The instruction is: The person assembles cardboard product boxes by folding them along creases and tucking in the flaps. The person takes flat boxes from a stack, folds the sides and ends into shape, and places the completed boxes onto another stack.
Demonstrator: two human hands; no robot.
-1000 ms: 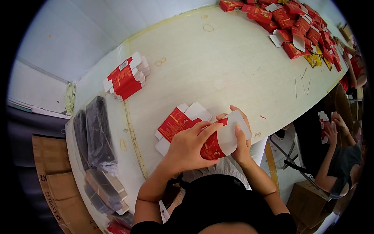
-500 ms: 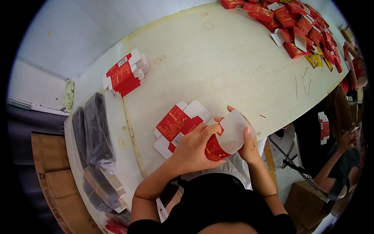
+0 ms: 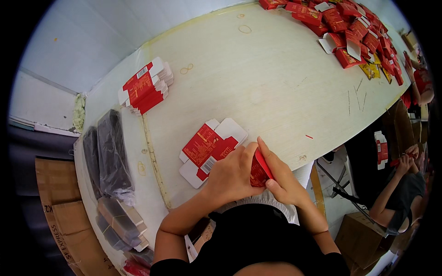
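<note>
Close to my body, a red carton (image 3: 259, 174) is held between both hands. My left hand (image 3: 230, 172) wraps round its left side, fingers bent over the top. On the right edge, my right hand (image 3: 284, 177) presses with its thumb low and its fingers stretched along the carton. Much of the carton is covered by my fingers. Just left of my left hand, a flat unfolded red-and-white carton (image 3: 201, 146) lies on the table, its white flaps spread out.
A stack of flat cartons (image 3: 146, 89) sits at the far left of the table (image 3: 248, 78). Folded red boxes (image 3: 343, 27) are heaped at the far right. Dark plastic-wrapped bundles (image 3: 114, 152) and clear-wrapped packs (image 3: 119, 221) line the left edge. Co-workers (image 3: 400, 198) sit at right.
The carton's large white face has turned out of sight, and a red edge now shows between my hands. My right hand has moved left and closed in on the carton.
</note>
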